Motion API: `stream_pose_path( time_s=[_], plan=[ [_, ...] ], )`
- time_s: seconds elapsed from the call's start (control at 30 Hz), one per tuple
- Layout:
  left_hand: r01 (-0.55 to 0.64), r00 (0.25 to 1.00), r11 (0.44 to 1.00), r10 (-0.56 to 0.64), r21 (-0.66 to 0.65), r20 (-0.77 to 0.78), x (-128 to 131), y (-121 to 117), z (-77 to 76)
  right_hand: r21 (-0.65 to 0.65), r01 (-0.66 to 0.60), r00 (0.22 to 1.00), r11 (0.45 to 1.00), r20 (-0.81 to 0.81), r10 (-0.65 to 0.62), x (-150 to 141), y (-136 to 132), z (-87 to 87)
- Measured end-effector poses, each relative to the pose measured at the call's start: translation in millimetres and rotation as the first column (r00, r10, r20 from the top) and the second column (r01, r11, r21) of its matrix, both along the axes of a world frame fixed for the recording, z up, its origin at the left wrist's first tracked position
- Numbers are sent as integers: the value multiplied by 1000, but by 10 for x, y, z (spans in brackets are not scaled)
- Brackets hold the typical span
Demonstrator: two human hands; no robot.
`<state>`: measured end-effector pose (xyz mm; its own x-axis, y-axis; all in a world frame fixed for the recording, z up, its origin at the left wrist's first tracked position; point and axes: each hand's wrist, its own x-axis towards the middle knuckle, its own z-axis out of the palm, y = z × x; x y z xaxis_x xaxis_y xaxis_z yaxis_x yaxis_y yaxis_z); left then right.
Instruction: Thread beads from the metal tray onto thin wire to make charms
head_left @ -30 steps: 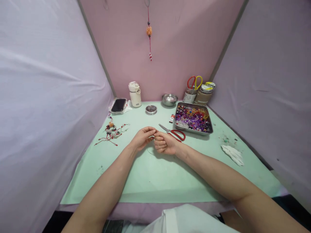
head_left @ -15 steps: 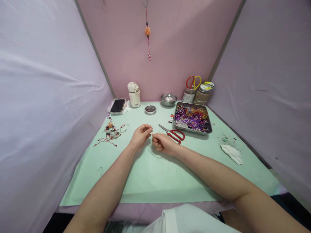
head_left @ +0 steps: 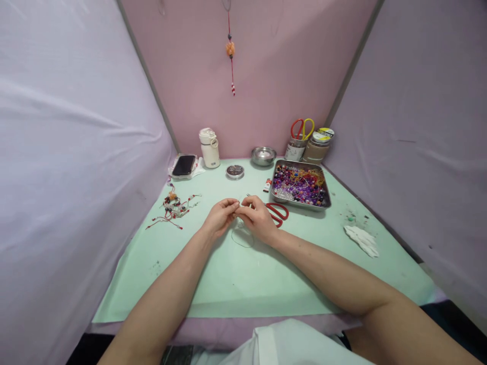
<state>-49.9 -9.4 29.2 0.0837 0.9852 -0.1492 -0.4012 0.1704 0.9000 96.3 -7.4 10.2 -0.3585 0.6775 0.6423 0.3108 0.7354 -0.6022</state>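
Observation:
Over the middle of the green tabletop my left hand (head_left: 222,215) and my right hand (head_left: 258,217) meet at their fingertips. Both are closed in a pinch on a thin cord (head_left: 242,246), which hangs below them in a loop onto the table. Whatever sits right between the fingertips is too small to make out. Red-handled scissors (head_left: 279,213) lie just beyond my right hand, which covers part of their blades. To the left rests a tangle of beaded red cords (head_left: 175,207), apart from my left hand.
A metal tray of beads (head_left: 300,185) stands back right, near a small red-and-white packet (head_left: 267,185). Behind are a metal bowl (head_left: 263,156), a round tin (head_left: 235,172), a white bottle (head_left: 209,148), a phone (head_left: 184,166) and jars (head_left: 317,147). A white cloth (head_left: 361,240) lies right.
My right hand has moved up and over toward my left fingertips, its fingers less curled, and now covers more of the scissors. My left hand stays nearly in place.

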Motion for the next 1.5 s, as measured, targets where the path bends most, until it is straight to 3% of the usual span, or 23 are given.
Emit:
stream_pose_path(
  time_s=[0.1,0.2,0.33,0.47,0.6,1.03,1.13,1.33,1.5],
  plan=[
    [-6,1000,1000,6,-7,3,12,0,-19,-75,-27,992,997,-126,18,-9,4,30],
    [-41,999,999,41,-12,8,17,12,-46,-274,-42,960,961,-277,-37,-28,-1,54],
    [-91,996,996,91,-8,17,22,29,-71,-530,-85,911,844,-384,-150,-59,15,38],
    [-117,993,993,117,-1,25,28,33,-64,-678,-200,853,707,-476,-215,-95,39,-16],
    [-107,994,994,107,4,30,43,22,-48,-719,-320,798,617,-556,-232,-123,52,-51],
    [-35,998,999,37,-38,46,59,15,-52,-702,-494,765,512,-632,-129,-137,40,-28],
    [-21,999,999,22,-36,47,64,8,-36,-701,-499,765,510,-632,-120,-129,38,-24],
    [-58,998,998,59,-35,22,57,19,-57,-684,-283,816,672,-540,-206,-71,87,-9],
    [-28,1000,999,28,-24,-2,59,5,-57,-673,-268,832,690,-522,-186,-62,111,-5]
  ],
)
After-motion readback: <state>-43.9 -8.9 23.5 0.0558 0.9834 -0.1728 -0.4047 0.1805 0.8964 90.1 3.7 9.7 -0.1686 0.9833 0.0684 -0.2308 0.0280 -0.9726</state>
